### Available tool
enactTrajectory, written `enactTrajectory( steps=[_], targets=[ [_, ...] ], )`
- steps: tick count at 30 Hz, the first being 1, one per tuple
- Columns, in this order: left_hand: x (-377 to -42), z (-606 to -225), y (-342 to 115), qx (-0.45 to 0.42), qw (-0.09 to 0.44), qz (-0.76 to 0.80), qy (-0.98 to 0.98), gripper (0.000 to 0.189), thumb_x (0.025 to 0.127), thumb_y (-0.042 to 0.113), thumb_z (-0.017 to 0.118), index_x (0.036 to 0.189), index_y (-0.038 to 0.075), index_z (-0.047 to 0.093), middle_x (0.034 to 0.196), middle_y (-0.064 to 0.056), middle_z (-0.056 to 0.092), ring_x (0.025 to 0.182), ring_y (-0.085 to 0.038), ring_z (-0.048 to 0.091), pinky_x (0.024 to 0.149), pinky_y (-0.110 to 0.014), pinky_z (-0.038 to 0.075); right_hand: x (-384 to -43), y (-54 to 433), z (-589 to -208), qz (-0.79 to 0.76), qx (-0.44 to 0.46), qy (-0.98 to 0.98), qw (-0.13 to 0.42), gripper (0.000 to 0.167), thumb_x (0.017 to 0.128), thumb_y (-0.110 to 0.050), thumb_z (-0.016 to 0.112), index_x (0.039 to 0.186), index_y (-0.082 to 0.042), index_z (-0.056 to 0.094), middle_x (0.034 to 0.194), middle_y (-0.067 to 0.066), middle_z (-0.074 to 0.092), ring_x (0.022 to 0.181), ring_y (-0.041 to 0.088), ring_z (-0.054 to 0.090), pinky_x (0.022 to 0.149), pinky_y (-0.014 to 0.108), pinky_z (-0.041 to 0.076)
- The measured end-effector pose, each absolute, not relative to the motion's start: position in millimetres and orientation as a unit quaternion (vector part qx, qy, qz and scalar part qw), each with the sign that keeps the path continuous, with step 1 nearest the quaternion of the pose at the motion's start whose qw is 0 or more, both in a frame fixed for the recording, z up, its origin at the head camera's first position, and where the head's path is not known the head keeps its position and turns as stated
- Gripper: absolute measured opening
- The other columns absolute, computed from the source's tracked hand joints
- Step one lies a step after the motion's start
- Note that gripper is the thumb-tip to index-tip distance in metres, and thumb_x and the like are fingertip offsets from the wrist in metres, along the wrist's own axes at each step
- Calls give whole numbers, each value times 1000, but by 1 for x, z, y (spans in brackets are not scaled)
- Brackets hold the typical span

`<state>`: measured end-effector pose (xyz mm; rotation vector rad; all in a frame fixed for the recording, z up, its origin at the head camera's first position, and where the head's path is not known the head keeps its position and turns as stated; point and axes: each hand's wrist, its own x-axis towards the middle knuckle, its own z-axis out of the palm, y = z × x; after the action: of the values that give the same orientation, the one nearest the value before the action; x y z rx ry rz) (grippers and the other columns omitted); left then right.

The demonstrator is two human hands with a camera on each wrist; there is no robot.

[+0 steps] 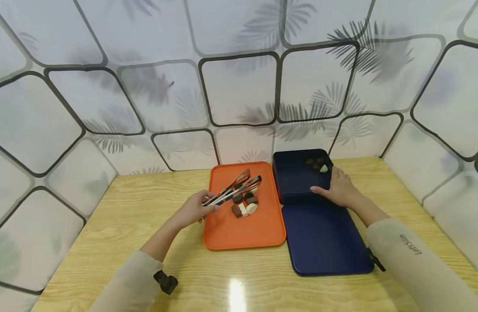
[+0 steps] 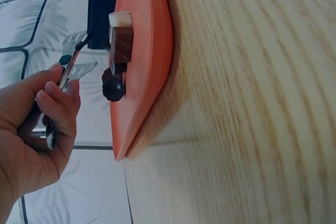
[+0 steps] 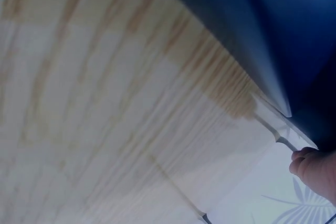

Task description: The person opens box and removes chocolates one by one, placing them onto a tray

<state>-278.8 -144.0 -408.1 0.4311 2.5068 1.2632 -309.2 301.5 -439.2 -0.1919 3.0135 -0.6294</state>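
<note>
A person's left hand (image 1: 195, 209) grips a pair of shiny metal tongs (image 1: 228, 197) above the flat orange tray (image 1: 244, 236). Little brown, black and white chocolates (image 1: 252, 200) lie bunched on the tray. Just right of the tray's far half sits a deep dark blue box (image 1: 293, 199) with a few pieces (image 1: 323, 168) inside. The right hand (image 1: 342, 190) holds the box's right side. A flat dark blue lid (image 1: 328, 242) lies right of the tray's near half.

Slotted metal tongs (image 2: 66, 59) are gripped in the left hand (image 2: 34, 153) — near an orange tray (image 2: 152, 45) set on a wooden table (image 2: 241, 98). On the tray are grouped a white piece (image 2: 121, 20), a brown block (image 2: 123, 42) and a dark rounded piece (image 2: 113, 89) — behind, a dark blue object (image 2: 102, 11) is partly seen.
</note>
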Motion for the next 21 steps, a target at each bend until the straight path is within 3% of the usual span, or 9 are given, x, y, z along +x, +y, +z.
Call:
enactTrajectory(
  steps=[2,9,12,21],
  targets=[
    [-279,-408,-143,158,164,439,869,49,91,18,64,132,-3,47,71,-8,56,48,-11,44,45,-25,40,-310,302,-439,-204,-61,977,29,117,85,-66,51,142,18,-5,145,43,5,131,60,9,106,65,12],
    [-281,-413,-138,179,186,469,845,39,92,18,62,125,-1,56,64,-4,48,48,-10,41,45,-25,35,-309,302,-439,-204,-59,977,30,116,85,-66,52,142,18,-4,145,43,6,131,60,10,105,65,13],
    [-283,-413,-135,167,194,485,836,45,92,19,63,131,0,54,65,-5,50,49,-10,41,46,-26,35,-309,302,-438,-204,-58,977,28,117,85,-66,52,142,18,-4,145,43,6,131,60,11,105,66,15],
    [-285,-410,-121,153,173,509,829,49,84,21,73,127,1,59,65,2,53,46,-9,38,45,-22,35,-311,303,-443,-203,-59,977,26,117,84,-67,52,142,19,-3,145,43,6,131,60,11,105,66,14]
  ],
)
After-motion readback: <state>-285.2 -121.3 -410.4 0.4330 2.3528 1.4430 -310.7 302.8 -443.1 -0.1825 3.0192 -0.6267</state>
